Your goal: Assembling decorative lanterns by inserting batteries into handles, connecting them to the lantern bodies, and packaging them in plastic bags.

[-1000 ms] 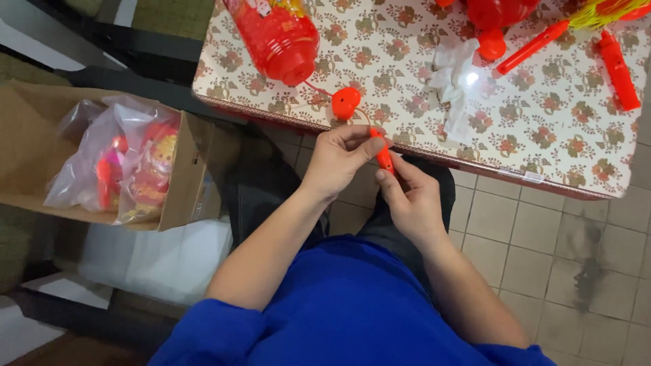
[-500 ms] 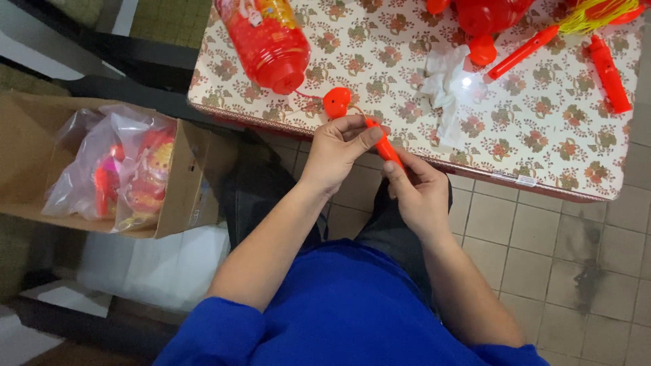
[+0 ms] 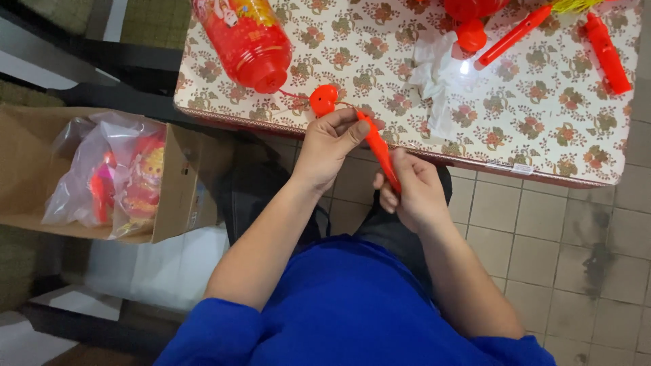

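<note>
Head camera, looking straight down at a seated person in a blue top. Both bare hands meet just below the near edge of a table (image 3: pixel 542 115) covered in a cream cloth with a floral print.

The left hand (image 3: pixel 329 139) pinches the upper end of a slim red stick (image 3: pixel 380 152) between thumb and curled fingers. The right hand (image 3: pixel 410 190) grips the lower end, its fingers wrapped around the stick. The stick slants from upper left to lower right, its top overlapping the table edge in this view.

A thin wire seems to run from the stick's top to a small red cap (image 3: pixel 323 99) lying on the cloth, though it is too fine to be sure. Just beyond the cap lies a red lantern (image 3: pixel 244 41) on its side. Farther right on the cloth are a crumpled clear wrapper (image 3: pixel 441 74), a second long red stick (image 3: pixel 513 34) and a short red handle (image 3: pixel 605 53), well apart from the hands. More red parts are cut off by the top edge.

To the left of the person's knees, an open cardboard box (image 3: pixel 183 196) stands on the floor, holding a clear bag (image 3: pixel 108 176) with red and yellow toys inside. The floor (image 3: pixel 542 257) to the right is beige tile, stained in patches. A white sheet lies below the box.
</note>
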